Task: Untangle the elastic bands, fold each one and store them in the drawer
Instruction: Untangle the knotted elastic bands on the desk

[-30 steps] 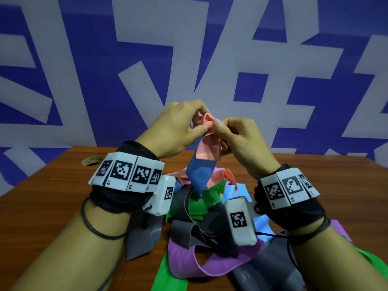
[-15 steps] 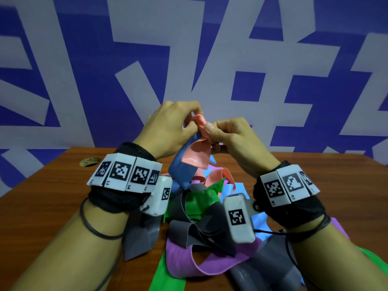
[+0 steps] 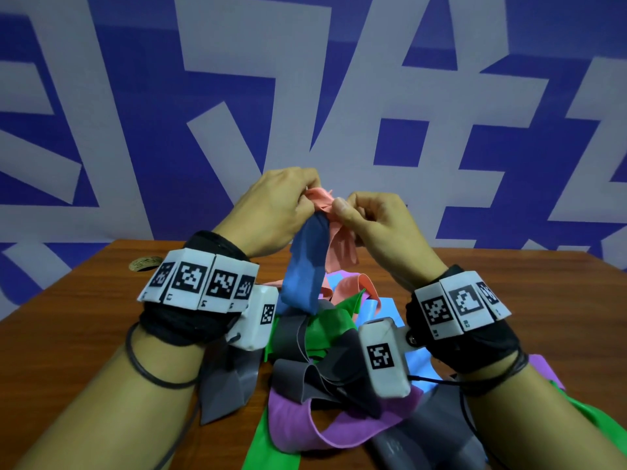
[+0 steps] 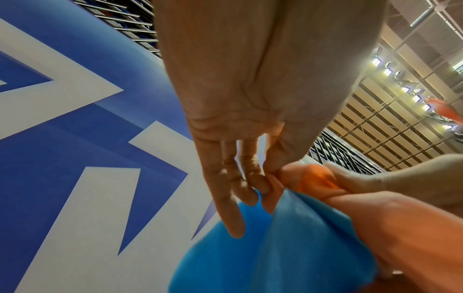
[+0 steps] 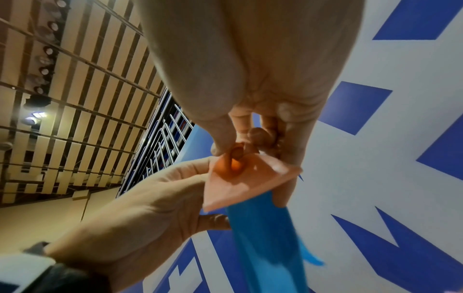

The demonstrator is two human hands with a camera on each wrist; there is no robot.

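Behind the wooden table [image 3: 84, 320] hangs a blue wall with broad white shapes. Going from left to right: a small round brownish object [image 3: 145, 263] sits near the table's far left edge; the left hand [image 3: 278, 212] is raised above the table with thumb and fingertips pinched on a bunched salmon-pink band [image 3: 320, 200]; a blue band [image 3: 305, 269] hangs from that knot down into the heap; the right hand [image 3: 376, 222] pinches the same pink bunch from the other side, thumb against forefinger.

As for progress, the job looks barely begun. The pile of bands [image 3: 325, 361] lies tangled on the table below and between the wrists: grey, green, purple, light blue and pink strips crossing one another. None appears folded, and no drawer is in sight. What remains, by my reading, is nearly everything: freeing each strip, folding it, stowing it.

The pink band sits directly between both sets of fingertips, held up well above the pile. In the wrist views, the blue band passes just under the pinch and touches both hands.
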